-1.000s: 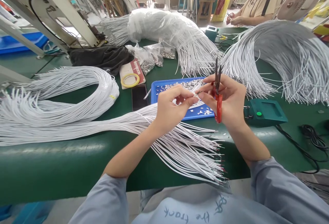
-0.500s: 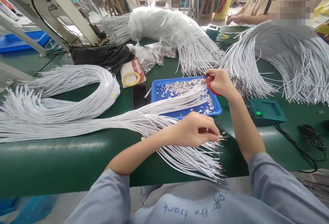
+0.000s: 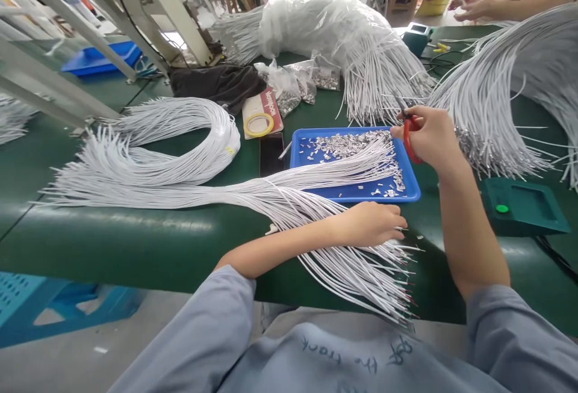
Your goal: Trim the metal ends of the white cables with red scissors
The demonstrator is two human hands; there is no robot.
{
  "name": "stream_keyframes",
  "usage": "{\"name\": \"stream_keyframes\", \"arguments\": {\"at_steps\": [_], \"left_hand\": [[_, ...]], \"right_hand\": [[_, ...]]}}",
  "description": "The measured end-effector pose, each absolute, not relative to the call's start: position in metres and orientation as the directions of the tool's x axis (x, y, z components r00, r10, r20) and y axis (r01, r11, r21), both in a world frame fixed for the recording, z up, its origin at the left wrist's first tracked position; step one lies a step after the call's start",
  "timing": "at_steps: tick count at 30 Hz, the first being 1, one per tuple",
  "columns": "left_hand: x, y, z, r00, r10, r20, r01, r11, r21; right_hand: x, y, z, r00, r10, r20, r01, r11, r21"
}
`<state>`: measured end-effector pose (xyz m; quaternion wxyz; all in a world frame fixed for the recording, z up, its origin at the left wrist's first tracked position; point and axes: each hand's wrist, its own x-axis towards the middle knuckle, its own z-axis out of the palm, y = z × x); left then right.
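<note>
Spanning the view, a green worktable (image 3: 149, 242) carries several bundles of white wire. The biggest, a plastic-wrapped bundle (image 3: 316, 26), arches along its far edge, the bare wire ends spilling out towards the middle. A loose, curved bundle (image 3: 478, 92) stands at the right, and beyond the far right corner another person (image 3: 510, 5) is partly in view. A long bundle (image 3: 217, 193) runs from the left towards the centre and splits into two fans: one lies across a blue tray (image 3: 410, 193), its tips near the tray's right edge; the other spreads towards the table's near edge, its tips pointing right. Just behind the long bundle's left part, touching it, curves a coiled bundle (image 3: 217, 152).

Behind the coil lies a dark cloth (image 3: 217, 87). A green device (image 3: 533, 206) sits to the right of the tray.

The left hand (image 3: 372, 224) lies over the near fan, fingers loosely curled at the wire tips; whether they pinch a wire cannot be told. The right hand (image 3: 433, 137), at the tray's far right corner, holds red-handled scissors (image 3: 410, 137), fingers closed around the handles, blades pointing towards the far edge.

Small clear bags (image 3: 288, 95) of metal bits rest beyond the tray's far left corner. Near that corner a yellow tape roll (image 3: 259, 134) lies on a red-and-white card (image 3: 270, 104). Smallest are the silvery metal pieces (image 3: 343, 145), scattered in the tray, thickest along its far edge.
</note>
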<state>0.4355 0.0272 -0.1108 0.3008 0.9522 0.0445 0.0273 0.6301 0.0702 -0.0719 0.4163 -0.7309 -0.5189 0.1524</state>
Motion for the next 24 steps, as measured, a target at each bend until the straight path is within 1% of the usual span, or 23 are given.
{"name": "stream_keyframes", "arguments": {"at_steps": [2, 5, 7, 9, 10, 11, 12, 13, 14, 15, 16, 17, 18, 20, 24], "left_hand": [[0.434, 0.024, -0.101, 0.992, 0.118, 0.040, 0.080, -0.849, 0.522], [0.426, 0.016, -0.088, 0.984, 0.135, 0.120, 0.058, -0.863, 0.502], [0.408, 0.018, -0.085, 0.956, 0.227, 0.187, 0.108, -0.862, 0.496], [0.373, 0.027, -0.089, 0.874, 0.420, 0.245, 0.247, -0.817, 0.521], [0.350, 0.033, -0.094, 0.789, 0.550, 0.273, 0.331, -0.755, 0.566], [0.323, 0.037, -0.101, 0.652, 0.707, 0.274, 0.436, -0.645, 0.628], [0.296, 0.039, -0.109, 0.467, 0.843, 0.265, 0.539, -0.509, 0.671], [0.270, 0.039, -0.118, 0.282, 0.925, 0.255, 0.616, -0.379, 0.691], [0.247, 0.035, -0.128, 0.210, 0.946, 0.246, 0.647, -0.323, 0.691], [0.229, 0.029, -0.137, 0.193, 0.955, 0.226, 0.662, -0.296, 0.689], [0.217, 0.022, -0.147, 0.202, 0.958, 0.201, 0.671, -0.285, 0.685], [0.210, 0.013, -0.156, 0.235, 0.956, 0.176, 0.674, -0.291, 0.679], [0.207, 0.006, -0.163, 0.271, 0.951, 0.151, 0.675, -0.300, 0.674], [0.212, -0.004, -0.173, 0.336, 0.935, 0.112, 0.678, -0.322, 0.661], [0.230, -0.001, -0.179, 0.400, 0.914, 0.067, 0.686, -0.347, 0.640]], "right_hand": [[0.628, 0.069, -0.067, 0.448, 0.869, 0.213, 0.536, -0.070, -0.842], [0.618, 0.060, -0.055, 0.457, 0.838, 0.298, 0.489, 0.043, -0.871], [0.609, 0.049, -0.048, 0.447, 0.821, 0.355, 0.469, 0.123, -0.874], [0.605, 0.036, -0.046, 0.438, 0.814, 0.381, 0.455, 0.165, -0.875], [0.605, 0.029, -0.049, 0.433, 0.816, 0.383, 0.471, 0.157, -0.868], [0.608, 0.021, -0.053, 0.425, 0.822, 0.380, 0.510, 0.130, -0.850], [0.612, 0.012, -0.059, 0.426, 0.826, 0.369, 0.562, 0.078, -0.823], [0.618, 0.002, -0.068, 0.417, 0.845, 0.334, 0.622, 0.004, -0.783], [0.625, -0.008, -0.077, 0.434, 0.855, 0.283, 0.654, -0.083, -0.752], [0.632, -0.018, -0.088, 0.471, 0.856, 0.211, 0.665, -0.188, -0.723], [0.638, -0.029, -0.098, 0.492, 0.862, 0.122, 0.659, -0.278, -0.698], [0.642, -0.040, -0.109, 0.487, 0.870, 0.074, 0.658, -0.310, -0.687], [0.646, -0.052, -0.119, 0.473, 0.879, 0.054, 0.664, -0.317, -0.677], [0.648, -0.073, -0.137, 0.439, 0.896, 0.059, 0.689, -0.294, -0.662], [0.648, -0.107, -0.160, 0.429, 0.892, 0.144, 0.712, -0.235, -0.661]]}}
